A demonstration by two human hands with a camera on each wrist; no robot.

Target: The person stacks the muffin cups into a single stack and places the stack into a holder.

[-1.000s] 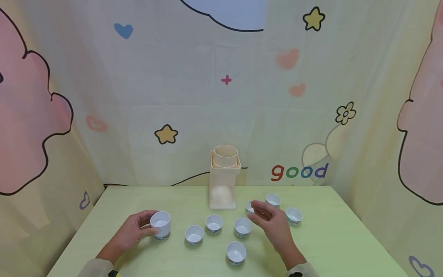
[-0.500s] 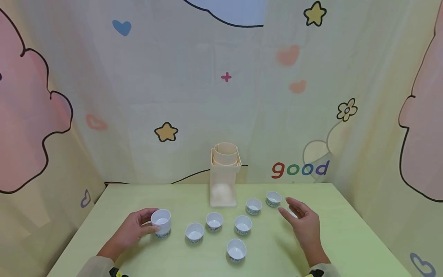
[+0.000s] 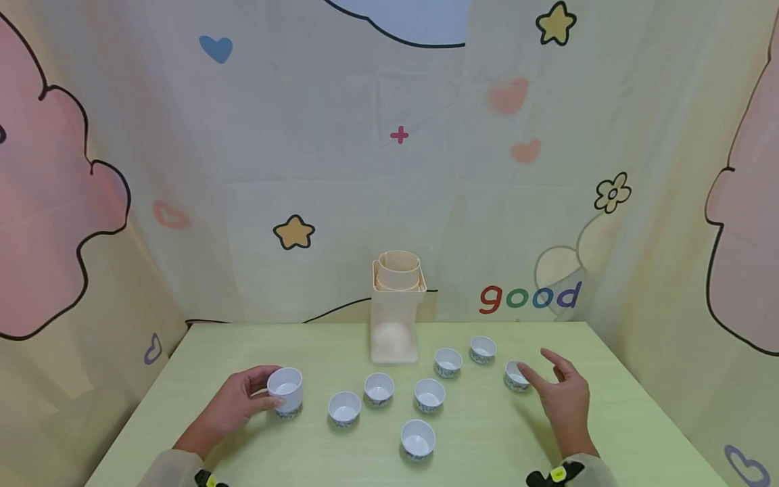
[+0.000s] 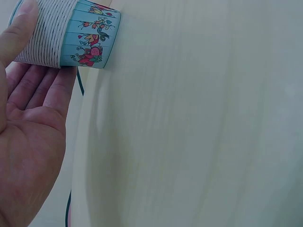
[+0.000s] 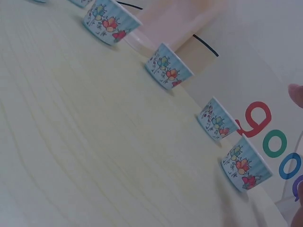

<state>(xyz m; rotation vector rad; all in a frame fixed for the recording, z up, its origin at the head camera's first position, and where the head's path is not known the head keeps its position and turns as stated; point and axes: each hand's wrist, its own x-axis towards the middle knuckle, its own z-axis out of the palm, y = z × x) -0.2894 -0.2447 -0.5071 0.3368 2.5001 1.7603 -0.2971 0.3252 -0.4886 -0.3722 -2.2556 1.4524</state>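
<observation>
Observation: the right hand (image 3: pixel 566 400) has shifted right over the last second, from above the middle cups to beside the rightmost paper cup (image 3: pixel 514 379). The left hand (image 3: pixel 240 404) keeps its place at left with the cup stack (image 3: pixel 286 387). Loose cups show no displacement on the table (image 3: pixel 328 463). Judged meaning: collection is at a reach, with this cup not yet taken.

Grip: left thumb and fingers hold the stack round its side. Right thumb and fingers stand wide apart, holding nothing; the right wrist view shows them clear of the cup.

Orientation: the stack is near upright, mouth up, floral base down, long axis roughly vertical; many nested rims line its side. Whether its base touches the table cannot be told. The rightmost cup stands mouth up, tapering to its base, axis vertical.

Surroundings: six other paper cups (image 3: pixel 418 439) stand mouth up between the hands; a beige stand (image 3: pixel 393 331) is at far centre.
</observation>
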